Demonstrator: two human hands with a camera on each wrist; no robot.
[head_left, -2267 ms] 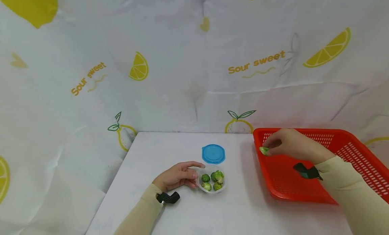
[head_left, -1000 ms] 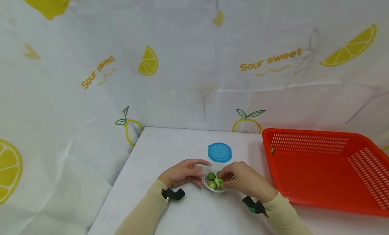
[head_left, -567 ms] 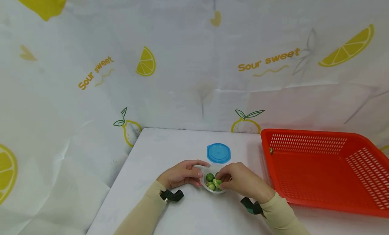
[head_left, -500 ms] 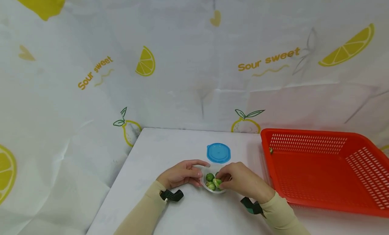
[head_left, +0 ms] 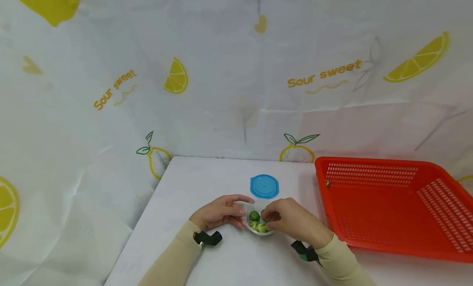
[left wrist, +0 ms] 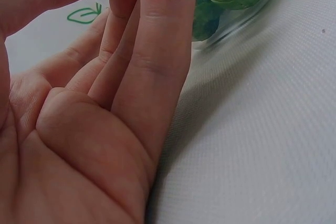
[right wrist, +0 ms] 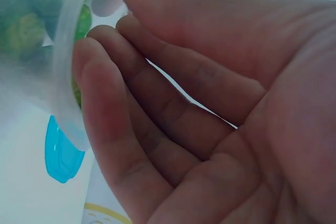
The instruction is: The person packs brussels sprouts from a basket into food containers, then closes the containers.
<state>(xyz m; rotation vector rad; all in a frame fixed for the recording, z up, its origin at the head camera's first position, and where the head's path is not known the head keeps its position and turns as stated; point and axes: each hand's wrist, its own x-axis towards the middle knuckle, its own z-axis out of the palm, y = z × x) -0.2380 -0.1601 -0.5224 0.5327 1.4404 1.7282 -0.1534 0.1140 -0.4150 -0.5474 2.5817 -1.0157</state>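
A small clear plastic bowl (head_left: 257,233) stands on the white table with several Brussels sprouts (head_left: 254,215) inside. My left hand (head_left: 219,213) holds the bowl's left side, thumb at the wall and index finger along the far rim; the left wrist view shows its fingers against the bowl. Over the right rim, my right hand (head_left: 295,220) reaches in with bent fingers, its thumb touching a pale green sprout (head_left: 261,227). In the right wrist view its fingertips (right wrist: 89,51) lie just inside the rim beside green leaves. Whether they pinch a sprout is hidden.
A blue lid (head_left: 264,186) lies flat just behind the bowl. On the right stands a large red plastic basket (head_left: 373,212), with a small green piece (head_left: 327,183) at its left wall. A lemon-printed cloth (head_left: 221,72) hangs behind the table.
My right hand has come from the basket to the bowl, bringing a sprout into it. In the last half second that sprout has shifted lower among the others. My left hand stays at the bowl.
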